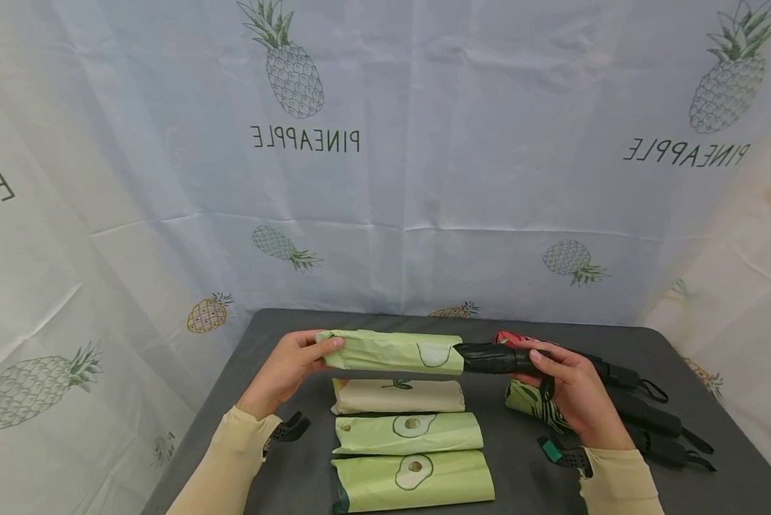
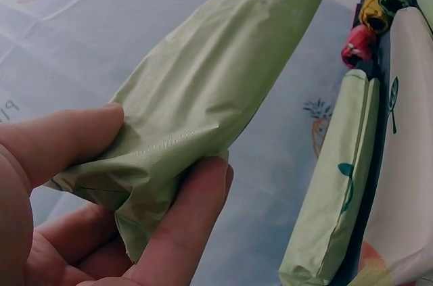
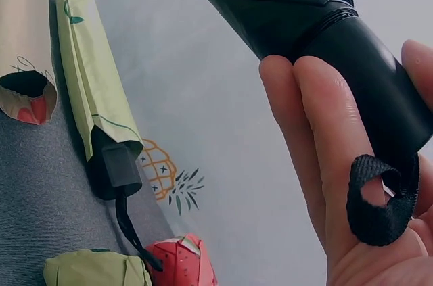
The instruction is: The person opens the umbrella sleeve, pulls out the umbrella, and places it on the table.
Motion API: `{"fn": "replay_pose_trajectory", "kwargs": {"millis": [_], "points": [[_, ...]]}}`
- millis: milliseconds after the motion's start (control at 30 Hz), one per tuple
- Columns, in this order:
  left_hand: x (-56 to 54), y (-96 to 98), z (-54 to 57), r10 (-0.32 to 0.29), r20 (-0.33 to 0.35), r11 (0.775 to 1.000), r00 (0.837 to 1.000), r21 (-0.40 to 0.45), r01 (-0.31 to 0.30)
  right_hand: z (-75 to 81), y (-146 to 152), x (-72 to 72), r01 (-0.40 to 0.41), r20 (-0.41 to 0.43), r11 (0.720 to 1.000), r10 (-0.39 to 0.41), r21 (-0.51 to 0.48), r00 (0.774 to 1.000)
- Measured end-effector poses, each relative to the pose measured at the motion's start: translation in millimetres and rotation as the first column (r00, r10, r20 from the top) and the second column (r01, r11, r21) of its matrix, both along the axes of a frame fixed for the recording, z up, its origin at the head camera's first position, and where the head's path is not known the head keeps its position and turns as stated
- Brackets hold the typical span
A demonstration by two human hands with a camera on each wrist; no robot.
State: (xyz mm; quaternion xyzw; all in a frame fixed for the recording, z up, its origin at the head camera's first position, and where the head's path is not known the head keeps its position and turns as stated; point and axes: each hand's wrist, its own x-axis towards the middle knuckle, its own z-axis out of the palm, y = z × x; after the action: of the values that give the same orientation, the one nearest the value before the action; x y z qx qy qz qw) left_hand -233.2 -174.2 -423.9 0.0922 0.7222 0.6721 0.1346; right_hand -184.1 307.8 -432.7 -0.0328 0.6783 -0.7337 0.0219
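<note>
A folded umbrella with a black handle (image 1: 488, 358) is held level above the table, partly inside a light green sleeve (image 1: 392, 352) with an avocado print. My left hand (image 1: 298, 363) pinches the sleeve's left end between thumb and fingers; the cloth bunches there in the left wrist view. My right hand (image 1: 575, 390) grips the handle, and its black wrist loop (image 3: 382, 198) hangs by the fingers. Below lie a cream sleeve (image 1: 398, 397) and two green avocado sleeves (image 1: 411, 433) (image 1: 418, 481). The cream one's open end shows in the right wrist view.
Folded umbrellas lie at the right of the grey table (image 1: 276, 458), among them a red one (image 1: 514, 339) and a green patterned one (image 1: 533, 404), their black handles pointing right. A green-covered umbrella (image 3: 95, 63) lies at the far edge. A pineapple-print curtain (image 1: 411, 179) stands behind.
</note>
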Motion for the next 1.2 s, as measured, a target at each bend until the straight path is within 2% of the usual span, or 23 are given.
{"fn": "replay_pose_trajectory", "kwargs": {"millis": [167,367,833,1200], "points": [[-0.8,-1.8,-1.3,-0.008,-0.006,1.0,1.0,0.001,0.008,-0.4,-1,-0.1,-0.027,-0.023,0.999,0.026,-0.041,0.999],[-0.9,-2.6,-1.1,-0.006,-0.002,1.0,1.0,0.0,0.006,-1.3,2,0.8,-0.041,-0.045,0.998,0.039,-0.043,0.998],[-3.2,-8.0,-0.3,0.016,-0.006,1.0,1.0,0.01,-0.016,2.6,13,0.8,0.013,-0.002,1.0,-0.013,0.027,1.0],[-3.7,-8.7,-1.3,0.021,-0.01,1.0,1.0,0.003,-0.021,4.6,16,1.5,0.005,0.003,1.0,-0.005,0.004,1.0]]}}
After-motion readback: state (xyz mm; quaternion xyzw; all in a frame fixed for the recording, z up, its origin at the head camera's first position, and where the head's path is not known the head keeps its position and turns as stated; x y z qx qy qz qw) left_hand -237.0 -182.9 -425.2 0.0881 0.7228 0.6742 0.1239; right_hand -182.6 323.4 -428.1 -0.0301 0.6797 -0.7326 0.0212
